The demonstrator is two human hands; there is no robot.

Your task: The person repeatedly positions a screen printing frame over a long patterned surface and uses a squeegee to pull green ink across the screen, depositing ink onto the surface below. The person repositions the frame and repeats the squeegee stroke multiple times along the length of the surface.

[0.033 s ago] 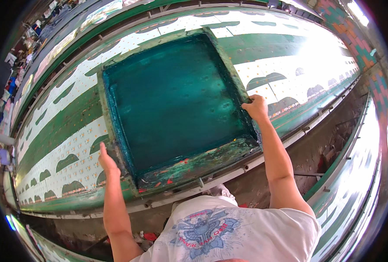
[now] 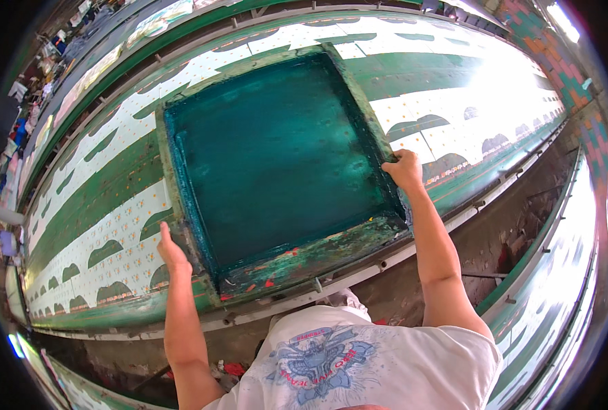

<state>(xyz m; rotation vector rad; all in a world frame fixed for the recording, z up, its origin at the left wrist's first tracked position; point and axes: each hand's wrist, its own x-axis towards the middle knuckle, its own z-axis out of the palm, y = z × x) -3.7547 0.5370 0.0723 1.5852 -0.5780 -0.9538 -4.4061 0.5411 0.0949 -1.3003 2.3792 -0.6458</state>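
Note:
A large screen printing frame with dark teal mesh lies in front of me, slightly turned, over the printing table. At its right side my right hand grips the edge, thumb over the rim. Against the lower left side rests my left hand, one finger stretched straight along the edge and the other fingers mostly hidden. Wet-looking teal ink coats the mesh and the frame's inner walls. White printed pieces with small orange motifs and scalloped cut-outs lie in rows on the green tabletop.
A metal rail runs along the table's near edge, close to my body. Another long table stands at the right behind me, across a dirty aisle. Beyond the far edge, a further table holds coloured fabric. Strong glare whitens the right part of the tabletop.
The frame and both hands have shifted very slightly to the right together. My hold on it looks the same.

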